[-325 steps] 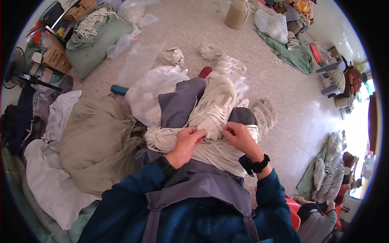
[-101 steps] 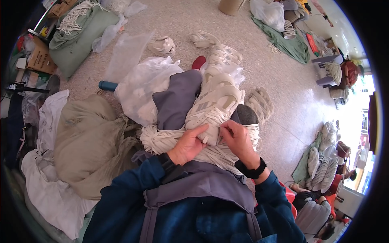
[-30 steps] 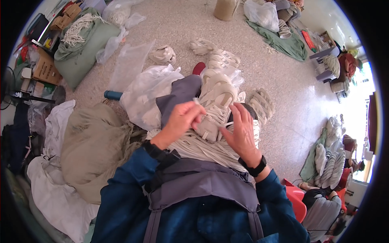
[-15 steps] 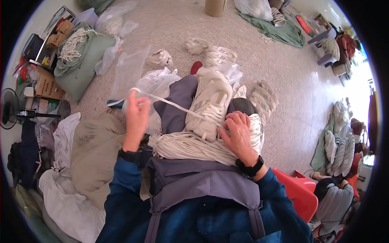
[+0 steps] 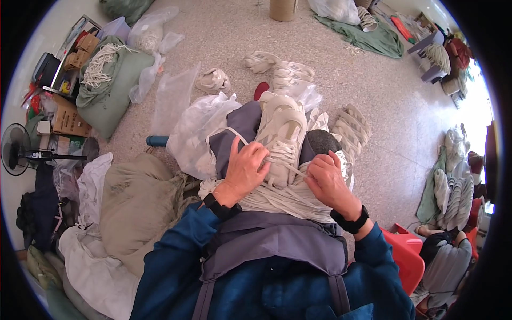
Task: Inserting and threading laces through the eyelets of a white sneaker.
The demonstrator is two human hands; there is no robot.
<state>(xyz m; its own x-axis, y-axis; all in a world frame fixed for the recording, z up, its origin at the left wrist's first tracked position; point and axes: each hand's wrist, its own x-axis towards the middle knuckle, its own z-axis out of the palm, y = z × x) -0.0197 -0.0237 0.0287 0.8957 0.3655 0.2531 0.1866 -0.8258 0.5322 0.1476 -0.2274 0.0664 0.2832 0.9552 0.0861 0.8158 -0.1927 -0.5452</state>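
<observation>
A cream-white sneaker rests on my lap, partly laced, its toe pointing away from me. At its left side, my left hand has its fingers closed on a white shoelace, which loops out over the grey apron cloth. My right hand pinches another stretch of lace, drawn out to the right from the sneaker's opening. Under the sneaker's near end lies a thick bundle of white laces across my lap. A dark grey rounded pad shows just beyond my right hand.
More white sneakers lie on the floor ahead, with clear plastic bags at left. Green sacks, a beige cloth heap and a fan are farther left. A red stool stands at right, near another person.
My left hand has come down and right from its raised spot at left, bringing the lace back to the sneaker. My right hand has shifted slightly right, drawing lace outward.
</observation>
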